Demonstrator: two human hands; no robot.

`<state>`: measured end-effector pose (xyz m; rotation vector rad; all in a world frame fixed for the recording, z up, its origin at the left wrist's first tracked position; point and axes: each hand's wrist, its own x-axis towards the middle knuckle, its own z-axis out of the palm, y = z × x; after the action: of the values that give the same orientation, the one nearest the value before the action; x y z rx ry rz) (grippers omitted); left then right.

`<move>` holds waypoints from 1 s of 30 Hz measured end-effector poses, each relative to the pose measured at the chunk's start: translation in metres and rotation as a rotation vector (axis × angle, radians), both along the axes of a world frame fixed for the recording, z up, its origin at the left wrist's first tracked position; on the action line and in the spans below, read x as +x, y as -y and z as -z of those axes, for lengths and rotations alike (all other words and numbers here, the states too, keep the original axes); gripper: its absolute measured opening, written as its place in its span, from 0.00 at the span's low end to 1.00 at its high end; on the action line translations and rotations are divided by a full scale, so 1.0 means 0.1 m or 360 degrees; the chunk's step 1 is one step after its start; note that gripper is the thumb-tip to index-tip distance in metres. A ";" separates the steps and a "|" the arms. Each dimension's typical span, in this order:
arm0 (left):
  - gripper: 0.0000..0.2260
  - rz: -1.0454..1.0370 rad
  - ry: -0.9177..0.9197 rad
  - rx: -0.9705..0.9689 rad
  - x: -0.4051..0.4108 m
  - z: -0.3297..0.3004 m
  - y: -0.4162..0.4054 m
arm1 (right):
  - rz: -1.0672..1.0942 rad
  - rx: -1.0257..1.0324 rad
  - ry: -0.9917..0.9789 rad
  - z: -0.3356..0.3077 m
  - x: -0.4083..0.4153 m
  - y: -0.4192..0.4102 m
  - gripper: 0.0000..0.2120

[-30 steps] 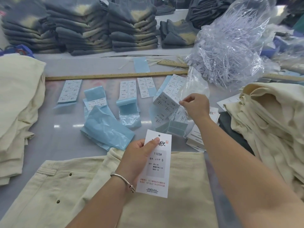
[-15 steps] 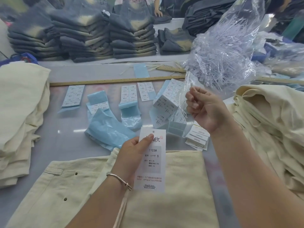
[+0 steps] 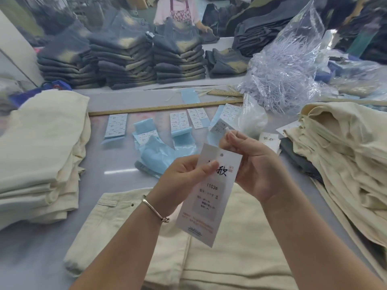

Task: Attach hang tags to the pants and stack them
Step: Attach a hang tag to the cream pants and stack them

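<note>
A white hang tag (image 3: pixel 209 197) printed "1103#" and "S" is held upright over a folded cream pair of pants (image 3: pixel 230 258) lying in front of me. My left hand (image 3: pixel 184 178) pinches the tag near its top, thumb on the printed face. My right hand (image 3: pixel 257 164) is just right of the tag's top edge, its fingers pinched on something small and pale by the punched hole; what it is, I cannot tell.
A stack of folded cream pants (image 3: pixel 39 155) sits on the left and a loose heap of cream pants (image 3: pixel 343 164) on the right. Sticker sheets (image 3: pixel 116 125) and blue backing scraps (image 3: pixel 159 155) lie ahead, then a wooden ruler (image 3: pixel 165 107), a clear bag of plastic fasteners (image 3: pixel 287 78) and dark jeans stacks (image 3: pixel 125 59).
My right hand drew back from the sticker sheets and came to the top of the tag. My left hand lifted the tag higher and tilted it.
</note>
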<state>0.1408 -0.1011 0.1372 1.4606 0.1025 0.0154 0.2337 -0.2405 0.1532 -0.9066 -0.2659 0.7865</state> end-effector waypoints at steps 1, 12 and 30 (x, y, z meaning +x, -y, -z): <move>0.08 -0.0001 -0.0016 0.0021 -0.06 0.00 -0.03 | 0.0012 -0.0010 -0.0009 -0.01 -0.06 0.00 0.06; 0.10 0.0033 -0.0118 0.0253 -0.44 -0.03 -0.40 | 0.0218 -0.1253 0.0588 0.26 -0.34 0.31 0.12; 0.10 -0.0132 -0.0317 0.0466 -0.64 0.16 -0.59 | 0.0101 -0.0993 0.0735 0.48 -0.71 -0.10 0.04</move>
<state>0.0772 -0.0418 0.1210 1.7476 0.3346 -0.0494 0.1625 -0.2308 0.1057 -1.6830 -0.4015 0.5965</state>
